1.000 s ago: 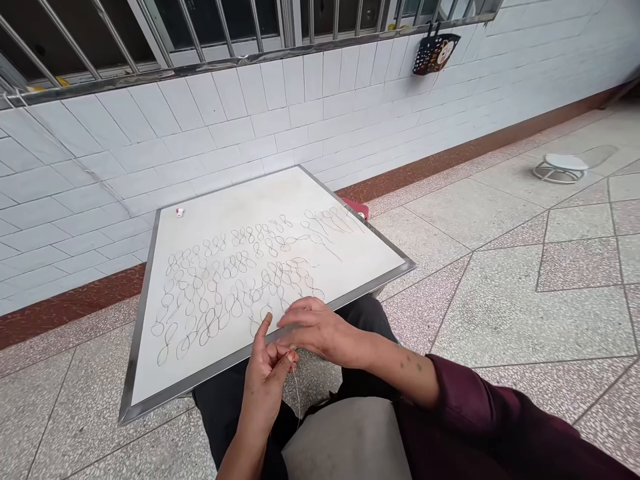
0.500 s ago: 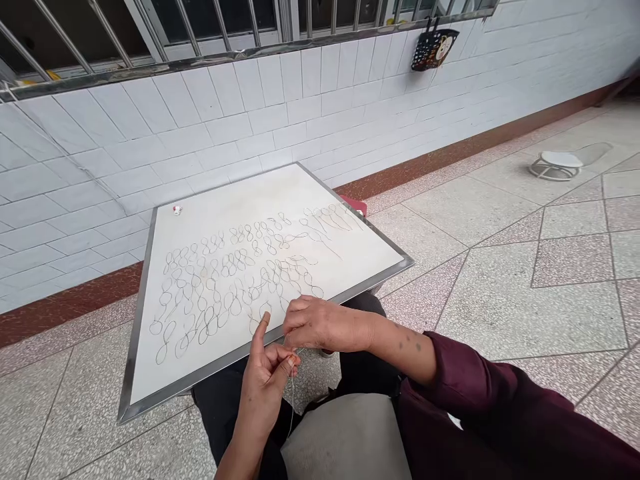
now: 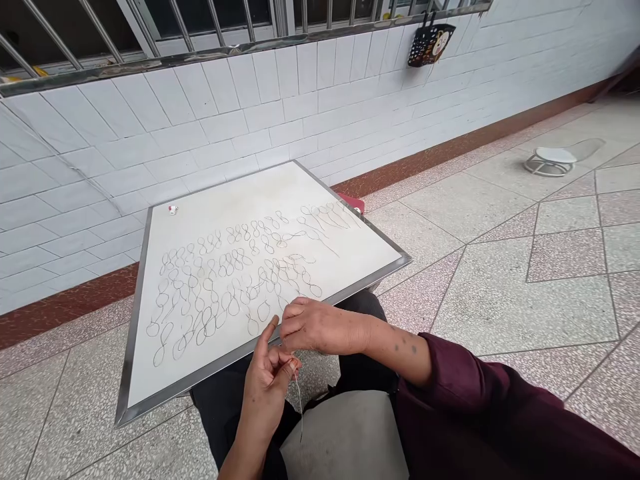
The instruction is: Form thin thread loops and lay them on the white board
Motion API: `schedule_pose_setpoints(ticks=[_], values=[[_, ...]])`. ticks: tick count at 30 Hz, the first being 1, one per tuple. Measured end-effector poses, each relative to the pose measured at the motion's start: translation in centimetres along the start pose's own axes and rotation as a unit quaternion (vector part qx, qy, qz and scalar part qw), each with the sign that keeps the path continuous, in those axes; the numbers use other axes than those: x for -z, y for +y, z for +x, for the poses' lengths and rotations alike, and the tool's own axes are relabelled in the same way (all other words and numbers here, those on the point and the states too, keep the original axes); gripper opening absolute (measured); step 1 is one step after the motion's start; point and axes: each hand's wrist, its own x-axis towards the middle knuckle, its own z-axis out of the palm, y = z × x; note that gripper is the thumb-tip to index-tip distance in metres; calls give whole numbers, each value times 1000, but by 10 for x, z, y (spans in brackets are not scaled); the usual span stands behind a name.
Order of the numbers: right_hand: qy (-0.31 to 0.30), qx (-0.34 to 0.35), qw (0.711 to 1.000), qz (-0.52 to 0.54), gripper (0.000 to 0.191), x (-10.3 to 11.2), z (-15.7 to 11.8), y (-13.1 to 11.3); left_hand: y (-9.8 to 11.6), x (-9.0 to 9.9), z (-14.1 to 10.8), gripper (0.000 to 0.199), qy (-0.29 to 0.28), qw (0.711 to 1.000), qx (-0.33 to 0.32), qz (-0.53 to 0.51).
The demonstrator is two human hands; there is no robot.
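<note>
My left hand (image 3: 267,383) pinches a thin pale string (image 3: 301,410) between thumb and fingertips, with the index finger stretched up. The string's end dangles below the hand, over my lap. Just above and touching or nearly touching it, my right hand (image 3: 320,327) is bent down with its fingers closed together; what lies between its fingertips is hidden. Both hands are at the near edge of a white table (image 3: 240,190) with a metal rim. Thin dark cord loops (image 3: 233,263), many twisted into figure eights, lie in rows across the tabletop.
A small red and white object (image 3: 173,210) sits near the table's far left corner. Something red (image 3: 354,202) shows behind its right edge. A dark patterned basket (image 3: 431,45) hangs from the window bars. A low white chair (image 3: 550,160) stands on the floor at right.
The hanging string has swung to the right and its loose end shows now. My left index finger leans further right, closer to my right hand. The view has shifted slightly.
</note>
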Motion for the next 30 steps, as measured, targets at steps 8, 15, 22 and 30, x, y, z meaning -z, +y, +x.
schedule_pose_setpoints(ticks=[8,15,22,30], values=[[66,-39,993,93,13,-1,-3,-2,14,-2,-6,81,35,999,-18,-34],[39,-78,971,223,14,-2,-12,-5,14,-3,-8,73,43,999,-28,-13],[48,-93,962,251,14,1,-10,-8,15,5,-7,74,23,1000,8,4],[50,-80,956,277,17,2,-8,-9,18,-1,-7,60,63,998,-8,-7]])
